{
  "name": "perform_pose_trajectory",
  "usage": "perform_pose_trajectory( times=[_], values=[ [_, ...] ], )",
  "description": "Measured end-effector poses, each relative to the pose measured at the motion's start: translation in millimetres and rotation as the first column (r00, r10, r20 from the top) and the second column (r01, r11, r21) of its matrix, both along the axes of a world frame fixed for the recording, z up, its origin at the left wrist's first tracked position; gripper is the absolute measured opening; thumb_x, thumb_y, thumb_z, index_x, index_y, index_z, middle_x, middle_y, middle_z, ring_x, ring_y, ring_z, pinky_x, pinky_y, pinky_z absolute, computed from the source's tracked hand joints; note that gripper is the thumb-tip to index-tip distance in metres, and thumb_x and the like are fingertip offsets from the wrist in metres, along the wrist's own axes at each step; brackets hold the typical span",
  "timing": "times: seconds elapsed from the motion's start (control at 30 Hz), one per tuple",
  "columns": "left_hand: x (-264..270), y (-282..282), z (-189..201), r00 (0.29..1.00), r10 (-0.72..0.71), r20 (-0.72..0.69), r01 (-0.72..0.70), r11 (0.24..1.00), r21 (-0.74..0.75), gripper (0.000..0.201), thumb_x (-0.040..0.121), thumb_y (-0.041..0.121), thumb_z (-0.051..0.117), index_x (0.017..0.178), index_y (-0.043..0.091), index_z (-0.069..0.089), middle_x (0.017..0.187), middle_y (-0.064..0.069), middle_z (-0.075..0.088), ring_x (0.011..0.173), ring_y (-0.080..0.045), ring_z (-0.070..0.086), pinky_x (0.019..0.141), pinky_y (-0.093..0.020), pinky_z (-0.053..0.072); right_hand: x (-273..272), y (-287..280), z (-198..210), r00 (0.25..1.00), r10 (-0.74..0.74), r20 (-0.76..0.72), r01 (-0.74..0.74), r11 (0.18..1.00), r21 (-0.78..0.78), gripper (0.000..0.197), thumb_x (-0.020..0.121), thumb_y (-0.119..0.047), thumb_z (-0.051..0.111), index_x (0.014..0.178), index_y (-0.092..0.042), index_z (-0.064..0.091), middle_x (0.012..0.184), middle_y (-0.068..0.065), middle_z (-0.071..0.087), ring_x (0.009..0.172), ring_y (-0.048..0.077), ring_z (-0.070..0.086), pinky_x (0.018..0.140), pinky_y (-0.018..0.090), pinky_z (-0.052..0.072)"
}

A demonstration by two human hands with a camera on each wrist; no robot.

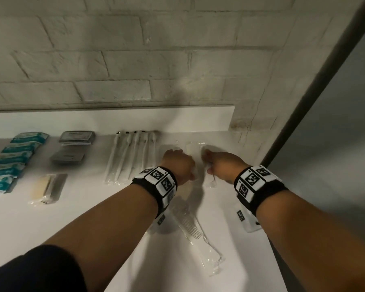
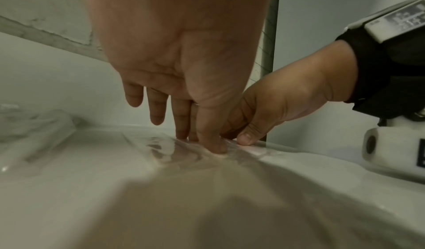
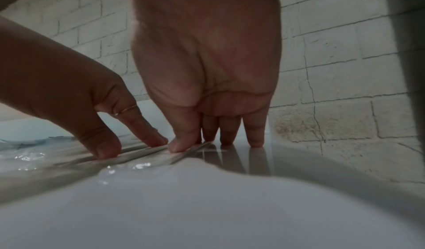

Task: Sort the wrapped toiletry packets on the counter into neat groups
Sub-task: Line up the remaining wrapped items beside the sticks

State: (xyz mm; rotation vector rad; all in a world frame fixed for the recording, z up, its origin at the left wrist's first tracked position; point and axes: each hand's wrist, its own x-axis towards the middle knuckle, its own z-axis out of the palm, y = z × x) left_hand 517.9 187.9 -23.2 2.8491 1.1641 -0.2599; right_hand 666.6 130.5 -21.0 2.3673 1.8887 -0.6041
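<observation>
1. My left hand and right hand press straight fingers flat on clear packets at the counter far right; slick wrap could skid.
2. The comb packet lies near, under my wrists; a sweep could knock it.

White counter; off-white painted brick wall behind. Clear glossy packets under both hands. Left of the grip: white-handled sticks in clear wrap, then dark grey packets, then teal-and-white packets. Nearer than those, a cream item beside a grey one in clear film. Wristbands black with black-and-white square-patterned tags. Clear-wrapped white comb behind the grip.
</observation>
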Motion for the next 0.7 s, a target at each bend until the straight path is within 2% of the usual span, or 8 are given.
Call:
perform_pose_trajectory(
  times=[0.23,0.3,0.33,0.4,0.43,0.5,0.6,0.7],
  values=[
    [2,-2,1,0.999,0.002,-0.044,-0.002,1.000,-0.007,0.044,0.087,0.046,0.059,0.125,0.024,0.059,0.132,-0.003,0.059,0.135,-0.026,0.041,0.105,-0.035,0.031,5,2,-4,0.999,-0.007,-0.041,0.006,1.000,-0.006,0.059,0.095,-0.021,0.049,0.149,-0.015,0.027,0.142,0.016,0.047,0.127,0.033,0.049,0.104,0.042,0.042],
    [2,-3,1,0.999,-0.003,-0.054,0.003,1.000,-0.002,0.041,0.087,0.048,0.058,0.121,0.024,0.061,0.128,-0.002,0.061,0.131,-0.025,0.044,0.102,-0.035,0.033,3,-3,1,0.995,0.017,-0.098,-0.005,0.994,0.113,0.056,0.095,-0.024,0.050,0.148,-0.020,0.032,0.148,0.009,0.041,0.132,0.028,0.045,0.108,0.039,0.038],
    [2,-3,2,0.999,-0.010,-0.051,0.010,1.000,0.003,0.040,0.087,0.049,0.058,0.118,0.025,0.062,0.126,-0.001,0.062,0.129,-0.025,0.046,0.101,-0.035,0.034,0,-8,5,0.992,0.009,-0.123,0.016,0.980,0.200,0.049,0.094,-0.026,0.053,0.142,-0.023,0.042,0.143,0.007,0.045,0.128,0.027,0.049,0.105,0.038,0.041],
    [2,-2,1,0.999,-0.025,-0.047,0.025,1.000,0.015,0.037,0.087,0.049,0.058,0.115,0.026,0.064,0.123,-0.001,0.063,0.127,-0.024,0.048,0.099,-0.035,0.036,-17,-27,18,0.995,0.016,-0.101,0.011,0.965,0.263,0.026,0.090,-0.031,0.058,0.114,-0.022,0.063,0.120,0.006,0.058,0.106,0.025,0.060,0.088,0.035,0.049],
    [1,-2,2,0.998,-0.031,-0.047,0.033,0.999,0.027,0.037,0.087,0.049,0.058,0.115,0.025,0.064,0.122,-0.001,0.064,0.126,-0.023,0.049,0.098,-0.034,0.037,-28,-39,26,0.993,0.053,-0.106,-0.032,0.981,0.191,0.018,0.089,-0.036,0.060,0.098,-0.021,0.065,0.107,0.005,0.062,0.096,0.022,0.062,0.080,0.033,0.050],
    [1,0,2,0.998,-0.040,-0.051,0.042,0.998,0.042,0.039,0.086,0.049,0.058,0.116,0.025,0.063,0.122,-0.001,0.064,0.124,-0.023,0.050,0.094,-0.034,0.039,-55,-63,36,0.975,0.149,-0.164,-0.154,0.988,-0.016,0.029,0.083,-0.052,0.062,0.084,-0.023,0.061,0.092,0.000,0.065,0.082,0.016,0.061,0.072,0.030,0.049],
    [0,2,1,0.997,-0.043,-0.066,0.045,0.998,0.033,0.038,0.085,0.051,0.056,0.113,0.027,0.062,0.120,0.002,0.063,0.121,-0.021,0.051,0.085,-0.031,0.037,-84,-80,33,0.958,0.278,-0.065,-0.285,0.946,-0.155,0.059,0.070,-0.074,0.060,0.102,-0.024,0.060,0.091,-0.006,0.065,0.081,0.015,0.060,0.063,0.028,0.047],
    [-1,4,0,0.997,-0.036,-0.075,0.037,0.999,0.011,0.041,0.086,0.052,0.053,0.118,0.027,0.060,0.126,0.003,0.061,0.125,-0.022,0.048,0.088,-0.030,0.036,-92,-81,22,0.942,0.330,0.070,-0.308,0.926,-0.220,0.080,0.065,-0.072,0.066,0.121,-0.018,0.050,0.107,0.001,0.065,0.092,0.023,0.062,0.067,0.030,0.041]
  ],
)
